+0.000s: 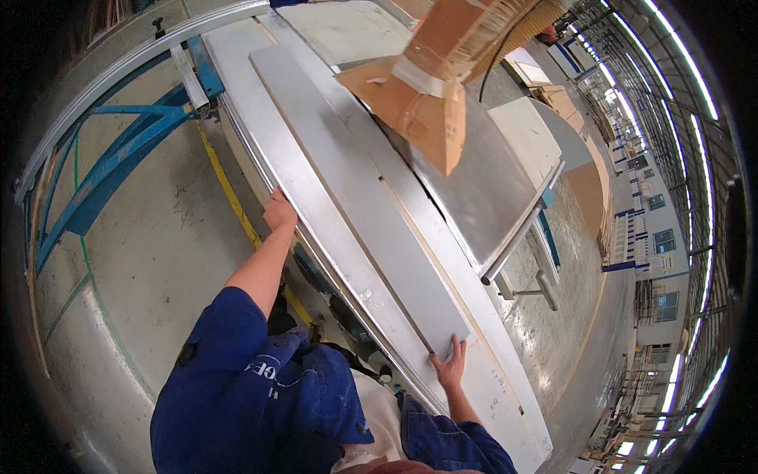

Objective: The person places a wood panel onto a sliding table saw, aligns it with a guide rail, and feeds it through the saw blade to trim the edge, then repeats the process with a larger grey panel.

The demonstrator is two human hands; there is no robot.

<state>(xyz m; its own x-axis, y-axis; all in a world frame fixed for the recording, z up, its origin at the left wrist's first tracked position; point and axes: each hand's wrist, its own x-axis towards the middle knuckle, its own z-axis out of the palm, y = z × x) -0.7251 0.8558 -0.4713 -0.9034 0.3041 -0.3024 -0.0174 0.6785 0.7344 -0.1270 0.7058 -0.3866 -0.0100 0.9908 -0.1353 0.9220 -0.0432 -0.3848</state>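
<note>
A long, narrow grey board point(347, 186) lies flat along the metal sliding table point(501, 395) of a panel saw. Across the near end of this board is my right hand point(450, 367), its thumb at the left corner and its fingers against the end and top. Farther up on the left, my left hand point(280, 212) is closed on the table's outer edge, away from the board. The undersides of the left fingers are hidden by the table.
A brown cardboard hood point(422, 110) with a ribbed hose point(513, 39) hangs over the saw. A metal fence bar point(521, 225) lies to the right. At left stand a blue support frame point(134, 150) and a long silver rail point(118, 83). Stacked panels point(588, 193) stand beyond.
</note>
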